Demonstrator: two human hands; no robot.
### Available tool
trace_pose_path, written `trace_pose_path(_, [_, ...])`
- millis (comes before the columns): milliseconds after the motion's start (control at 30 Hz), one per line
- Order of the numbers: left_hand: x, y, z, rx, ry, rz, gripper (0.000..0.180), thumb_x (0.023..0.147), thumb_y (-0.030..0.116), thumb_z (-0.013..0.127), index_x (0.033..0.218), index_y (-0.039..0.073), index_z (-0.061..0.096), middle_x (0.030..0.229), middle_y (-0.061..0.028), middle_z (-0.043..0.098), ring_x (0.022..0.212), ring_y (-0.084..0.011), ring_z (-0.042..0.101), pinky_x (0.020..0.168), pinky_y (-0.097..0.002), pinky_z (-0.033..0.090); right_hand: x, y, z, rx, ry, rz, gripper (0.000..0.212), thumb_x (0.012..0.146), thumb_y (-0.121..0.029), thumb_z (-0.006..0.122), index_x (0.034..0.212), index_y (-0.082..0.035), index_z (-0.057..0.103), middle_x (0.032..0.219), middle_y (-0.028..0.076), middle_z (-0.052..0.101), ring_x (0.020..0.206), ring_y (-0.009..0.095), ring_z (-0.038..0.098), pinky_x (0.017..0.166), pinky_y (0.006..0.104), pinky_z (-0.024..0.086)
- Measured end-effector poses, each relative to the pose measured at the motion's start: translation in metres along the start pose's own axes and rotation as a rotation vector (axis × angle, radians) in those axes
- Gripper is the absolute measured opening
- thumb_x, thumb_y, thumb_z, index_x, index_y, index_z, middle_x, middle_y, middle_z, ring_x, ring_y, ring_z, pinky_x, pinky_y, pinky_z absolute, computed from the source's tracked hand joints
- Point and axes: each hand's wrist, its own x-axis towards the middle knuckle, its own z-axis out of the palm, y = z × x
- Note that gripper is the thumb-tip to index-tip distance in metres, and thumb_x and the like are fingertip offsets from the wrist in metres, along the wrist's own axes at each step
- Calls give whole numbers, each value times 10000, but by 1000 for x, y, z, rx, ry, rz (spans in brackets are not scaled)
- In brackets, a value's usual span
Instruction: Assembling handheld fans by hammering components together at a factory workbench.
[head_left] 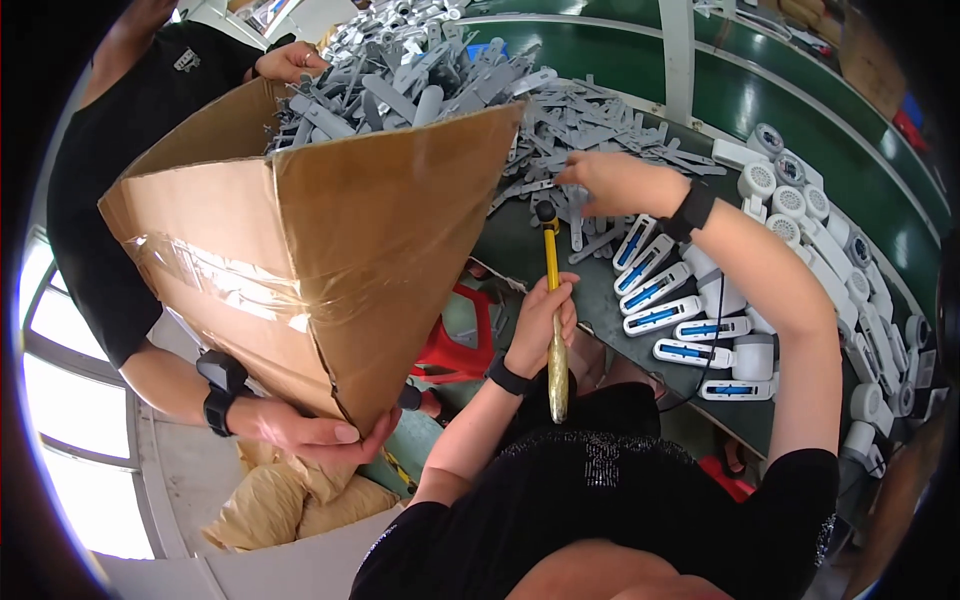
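Note:
My left hand (545, 318) is closed around a small hammer (552, 262) with a black head, a yellow shaft and a grip wrapped in shiny gold tape. The hammer stands nearly upright in front of my body, head end away from me. Over the table, my right hand (622, 186) reaches to the near edge of a heap of grey plastic strips (600, 125). Its fingers are bent and apart, and no held piece can be made out. Beside my right forearm lie several white device housings (664, 318) with blue strips inside.
At the left a co-worker's hand (310, 432) supports a large, tilted cardboard box (390, 210) heaped with grey strips. White parts with round grilles (788, 202) line the table's right side. A red stool (465, 335) and brown sacks (290, 500) stand below. Green conveyor belts (750, 100) run behind.

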Motion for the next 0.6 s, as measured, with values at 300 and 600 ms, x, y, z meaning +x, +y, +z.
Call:
trace_pose_path(300, [-13, 4, -3, 13, 6, 20, 204, 991, 167, 466, 1143, 30, 478, 585, 7, 398, 420, -103, 394, 374, -243, 342, 1, 37, 45, -219, 137, -101, 310, 701, -23, 656, 989, -115, 722, 1111, 79, 575, 1085, 279, 538, 799, 395, 528])
trace_pose_path(600, [-22, 11, -3, -26, 18, 131, 168, 996, 163, 457, 1116, 46, 473, 583, 6, 396, 408, -108, 383, 373, -247, 333, -23, -50, -7, 173, -147, 291, 375, 865, -389, 627, 849, -22, 702, 802, 141, 665, 696, 299, 654, 607, 368, 540])
